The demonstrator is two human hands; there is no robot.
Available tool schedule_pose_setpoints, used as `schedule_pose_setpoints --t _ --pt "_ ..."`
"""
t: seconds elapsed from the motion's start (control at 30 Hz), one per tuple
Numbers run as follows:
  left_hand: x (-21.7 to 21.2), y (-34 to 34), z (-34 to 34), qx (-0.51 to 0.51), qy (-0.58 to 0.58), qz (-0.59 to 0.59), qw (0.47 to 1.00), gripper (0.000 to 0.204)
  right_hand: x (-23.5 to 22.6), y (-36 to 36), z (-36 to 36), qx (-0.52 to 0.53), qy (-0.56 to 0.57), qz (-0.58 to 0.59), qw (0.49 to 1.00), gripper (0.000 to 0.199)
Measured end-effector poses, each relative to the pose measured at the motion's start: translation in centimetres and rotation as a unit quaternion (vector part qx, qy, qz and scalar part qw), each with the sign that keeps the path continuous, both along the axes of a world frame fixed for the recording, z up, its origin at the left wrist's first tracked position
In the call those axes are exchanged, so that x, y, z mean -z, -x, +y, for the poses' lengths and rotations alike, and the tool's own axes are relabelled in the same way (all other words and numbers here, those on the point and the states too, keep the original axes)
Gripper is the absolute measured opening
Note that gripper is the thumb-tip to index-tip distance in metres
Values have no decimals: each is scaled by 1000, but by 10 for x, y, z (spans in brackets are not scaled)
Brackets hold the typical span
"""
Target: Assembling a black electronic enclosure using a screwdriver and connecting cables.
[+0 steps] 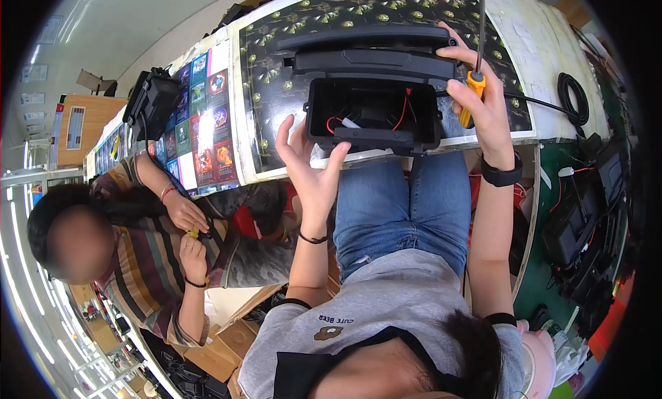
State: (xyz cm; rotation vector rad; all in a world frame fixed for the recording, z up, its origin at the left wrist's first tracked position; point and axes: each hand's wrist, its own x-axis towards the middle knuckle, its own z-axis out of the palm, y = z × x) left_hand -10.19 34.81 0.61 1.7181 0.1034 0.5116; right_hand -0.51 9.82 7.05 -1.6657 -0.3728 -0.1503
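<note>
A black plastic box (372, 138) is tilted toward me with its hinged lid (376, 60) raised. Inside it run red wires (401, 113) and a small white connector (349, 123). My left hand (312, 166) grips the box's lower left corner, thumb at the front edge and some fingers behind it. In my right hand (491, 113) is a screwdriver (474, 88) with an orange-yellow handle, its shaft pointing up and away. The thumb and fingertips of that hand also reach the right end of the lid and box. A black cable (545, 104) leads off behind my right hand.
Cable coils (574, 99) lie on the bench at right. Another black box (153, 102) stands on the bench at left. A co-worker (162, 254) sits at left, holding a small yellow thing. More black housings (576, 220) lie on a green surface at right.
</note>
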Motion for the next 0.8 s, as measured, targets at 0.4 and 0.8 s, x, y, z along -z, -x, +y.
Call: schedule_pose_setpoints --t 0.4,0.8 --pt "22 -12 -19 -44 22 -84 995 60 8 23 25 5 89 -107 990 27" --pt "16 -20 -2 -55 -166 -202 964 56 15 17 29 24 83 -125 988 28"
